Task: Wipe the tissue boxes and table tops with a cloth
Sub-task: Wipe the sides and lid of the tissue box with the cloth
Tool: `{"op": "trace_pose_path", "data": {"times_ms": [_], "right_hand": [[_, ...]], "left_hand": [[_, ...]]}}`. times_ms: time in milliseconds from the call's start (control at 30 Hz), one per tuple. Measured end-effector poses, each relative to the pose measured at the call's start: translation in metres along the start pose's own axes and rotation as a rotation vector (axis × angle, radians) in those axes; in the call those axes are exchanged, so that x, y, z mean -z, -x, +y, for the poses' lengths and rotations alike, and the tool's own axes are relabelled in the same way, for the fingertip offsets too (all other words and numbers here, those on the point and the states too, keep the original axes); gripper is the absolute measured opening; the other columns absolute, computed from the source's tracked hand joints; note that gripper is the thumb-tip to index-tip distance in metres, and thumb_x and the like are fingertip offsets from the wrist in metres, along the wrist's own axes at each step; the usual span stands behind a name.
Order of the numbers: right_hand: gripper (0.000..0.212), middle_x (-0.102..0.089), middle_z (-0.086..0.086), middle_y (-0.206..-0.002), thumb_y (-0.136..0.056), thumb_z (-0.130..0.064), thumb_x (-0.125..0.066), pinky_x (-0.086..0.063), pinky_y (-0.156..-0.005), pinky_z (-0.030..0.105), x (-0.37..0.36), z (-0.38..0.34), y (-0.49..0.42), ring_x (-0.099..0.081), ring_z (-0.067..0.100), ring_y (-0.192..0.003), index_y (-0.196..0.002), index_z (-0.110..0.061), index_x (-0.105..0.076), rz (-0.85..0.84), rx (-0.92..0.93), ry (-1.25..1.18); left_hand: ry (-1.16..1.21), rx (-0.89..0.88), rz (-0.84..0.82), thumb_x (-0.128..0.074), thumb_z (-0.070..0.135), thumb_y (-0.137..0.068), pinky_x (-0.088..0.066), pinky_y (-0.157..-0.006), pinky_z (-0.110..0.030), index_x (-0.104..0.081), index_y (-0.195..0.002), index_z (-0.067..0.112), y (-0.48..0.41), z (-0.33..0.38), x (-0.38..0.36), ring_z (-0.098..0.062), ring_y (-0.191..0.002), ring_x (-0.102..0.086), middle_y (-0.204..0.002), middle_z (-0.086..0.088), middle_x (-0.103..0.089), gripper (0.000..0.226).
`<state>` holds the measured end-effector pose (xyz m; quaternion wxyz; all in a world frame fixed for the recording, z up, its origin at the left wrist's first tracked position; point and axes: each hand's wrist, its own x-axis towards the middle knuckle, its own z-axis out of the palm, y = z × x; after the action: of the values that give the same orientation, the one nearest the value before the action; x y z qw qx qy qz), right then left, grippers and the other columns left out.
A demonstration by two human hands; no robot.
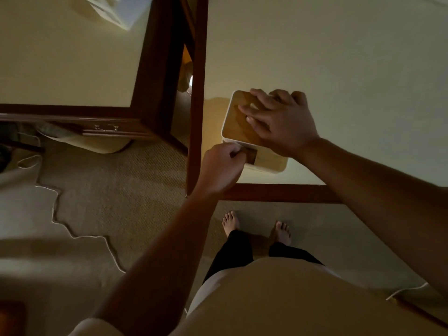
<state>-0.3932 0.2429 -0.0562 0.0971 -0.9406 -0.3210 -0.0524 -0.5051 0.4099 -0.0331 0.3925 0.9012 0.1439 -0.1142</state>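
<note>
**Two hands at a tissue box near a table corner**

A white tissue box (236, 117) with a wooden lid stood near the front left corner of a pale table (339, 69). The right hand (283, 122) lay on the lid, fingers straight and spread. The left hand (220, 166) pinched a small brown piece (251, 155), possibly the cloth, against the box's near side. The job looked early: this box was in hand, and the table tops, including a second table (60, 57), were probably still to wipe.
</note>
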Motion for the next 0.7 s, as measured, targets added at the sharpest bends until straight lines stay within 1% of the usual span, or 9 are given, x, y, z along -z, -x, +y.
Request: {"op": "trace_pose_path", "data": {"times_ms": [67,167,233,267,400,467,567,600,700], "right_hand": [[0.045,-0.043,0.0,-0.163,-0.109,-0.05,-0.033,-0.034,-0.105,0.055,0.003,0.002,0.0,-0.048,0.036,-0.137,-0.149,-0.039,-0.051,-0.036,0.03,0.04],[0.047,-0.041,0.005,-0.164,-0.111,-0.049,-0.034,-0.032,-0.112,0.06,0.008,0.0,0.002,-0.043,0.037,-0.144,-0.155,-0.034,-0.043,-0.051,0.095,0.111],[0.047,-0.045,0.008,-0.161,-0.11,-0.045,-0.04,-0.034,-0.111,0.059,0.014,-0.004,0.005,-0.047,0.037,-0.141,-0.154,-0.028,-0.045,-0.009,0.091,0.113],[0.046,-0.049,0.008,-0.158,-0.109,-0.042,-0.041,-0.035,-0.11,0.057,0.018,-0.005,0.007,-0.05,0.037,-0.138,-0.151,-0.025,-0.048,0.03,0.059,0.076],[0.036,-0.067,0.002,-0.135,-0.105,-0.024,-0.044,-0.037,-0.102,0.043,0.039,-0.012,0.037,-0.059,0.028,-0.121,-0.135,-0.018,-0.063,0.221,-0.13,-0.279],[0.028,-0.071,-0.003,-0.122,-0.107,-0.023,-0.048,-0.042,-0.095,0.04,0.052,-0.017,0.063,-0.061,0.02,-0.109,-0.126,-0.018,-0.067,0.254,-0.198,-0.489],[0.029,-0.062,-0.02,-0.116,-0.108,-0.033,-0.053,-0.045,-0.087,0.023,0.072,-0.026,0.105,-0.054,-0.009,-0.101,-0.132,-0.021,-0.066,0.12,-0.297,-0.771],[0.032,-0.062,-0.021,-0.115,-0.107,-0.038,-0.054,-0.044,-0.087,0.019,0.074,-0.027,0.115,-0.054,-0.013,-0.101,-0.134,-0.024,-0.064,0.072,-0.304,-0.81],[0.042,-0.071,-0.017,-0.118,-0.102,-0.049,-0.058,-0.051,-0.097,0.029,0.077,-0.02,0.132,-0.063,-0.004,-0.109,-0.137,-0.026,-0.06,0.063,-0.343,-0.887]], "left_hand": [[0.179,0.051,0.059,-0.064,0.029,-0.099,-0.049,-0.063,-0.02,-0.074,-0.088,0.024,0.011,0.005,0.003,-0.002,-0.074,-0.066,-0.085,0.013,-0.072,0.016],[0.439,0.109,0.15,-0.061,0.04,-0.101,-0.057,-0.056,-0.032,-0.067,-0.1,0.024,0.028,0.011,0.005,-0.01,-0.071,-0.071,-0.091,0.012,-0.072,0.017],[0.423,0.087,0.222,-0.053,0.034,-0.107,-0.057,-0.056,-0.04,-0.061,-0.107,0.025,0.033,0.015,0.005,-0.011,-0.07,-0.07,-0.089,0.008,-0.069,0.012],[0.402,0.076,0.252,-0.05,0.034,-0.109,-0.057,-0.056,-0.038,-0.058,-0.11,0.027,0.035,0.018,0.006,-0.01,-0.07,-0.069,-0.088,0.006,-0.068,0.011],[0.381,0.048,0.278,-0.045,0.041,-0.111,-0.054,-0.057,-0.039,-0.057,-0.113,0.034,0.043,0.036,0.003,-0.011,-0.071,-0.065,-0.085,0.003,-0.066,0.014],[0.367,0.018,0.22,-0.044,0.042,-0.111,-0.051,-0.056,-0.031,-0.058,-0.114,0.033,0.048,0.044,-0.003,-0.004,-0.067,-0.061,-0.085,0.005,-0.065,0.017],[0.425,-0.06,0.143,-0.045,0.038,-0.112,-0.049,-0.057,-0.021,-0.06,-0.113,0.034,0.058,0.057,-0.015,0.001,-0.069,-0.061,-0.086,0.012,-0.066,0.016],[0.435,-0.086,0.123,-0.045,0.037,-0.112,-0.049,-0.059,-0.019,-0.06,-0.113,0.036,0.06,0.061,-0.019,0.002,-0.074,-0.062,-0.088,0.016,-0.067,0.015],[0.48,-0.143,0.075,-0.046,0.035,-0.112,-0.052,-0.068,-0.018,-0.06,-0.118,0.036,0.065,0.08,-0.031,-0.002,-0.092,-0.068,-0.104,0.013,-0.069,0.016]]}}
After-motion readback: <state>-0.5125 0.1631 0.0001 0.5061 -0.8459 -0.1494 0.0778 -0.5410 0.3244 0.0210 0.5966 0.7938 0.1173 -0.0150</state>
